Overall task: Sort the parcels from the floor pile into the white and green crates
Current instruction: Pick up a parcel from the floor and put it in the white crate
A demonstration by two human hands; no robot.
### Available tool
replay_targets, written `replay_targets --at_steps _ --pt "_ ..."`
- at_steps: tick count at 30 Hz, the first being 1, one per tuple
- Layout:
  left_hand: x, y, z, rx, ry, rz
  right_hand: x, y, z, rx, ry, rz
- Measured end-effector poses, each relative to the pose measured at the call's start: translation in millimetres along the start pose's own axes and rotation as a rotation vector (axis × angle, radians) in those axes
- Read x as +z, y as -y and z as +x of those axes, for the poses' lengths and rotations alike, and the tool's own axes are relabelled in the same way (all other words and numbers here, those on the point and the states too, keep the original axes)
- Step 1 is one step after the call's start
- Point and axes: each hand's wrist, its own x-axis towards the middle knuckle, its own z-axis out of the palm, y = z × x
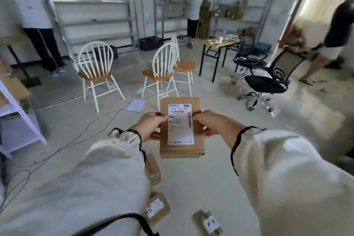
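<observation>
I hold a flat brown cardboard parcel (181,149) in front of me, its white shipping label facing up. My left hand (150,125) grips its left edge and my right hand (213,123) grips its right edge, thumbs on top near the label. Below my arms, three more brown parcels lie on the floor: one plain (153,168), one labelled (158,208), one labelled at the bottom (208,223). No white or green crate shows in this view.
Three white wooden chairs (95,71) (162,71) (183,63) stand ahead, two black office chairs (266,80) and a folding table (220,44) to the right. Cables (76,136) run across the floor. Metal shelving (90,5) lines the back wall; a white rack (19,113) is left. Three people stand around.
</observation>
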Motion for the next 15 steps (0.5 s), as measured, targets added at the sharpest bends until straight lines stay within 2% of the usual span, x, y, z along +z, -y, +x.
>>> replay_targets --at_steps 7,15 --pt "85 -49 10 0.068 0.298 0.035 -72 -56 -46 0.096 -0.303 0.172" --pt "251 -66 -66 0.184 0.838 0.222 -126 -198 -199 0.293 -0.784 0.52"
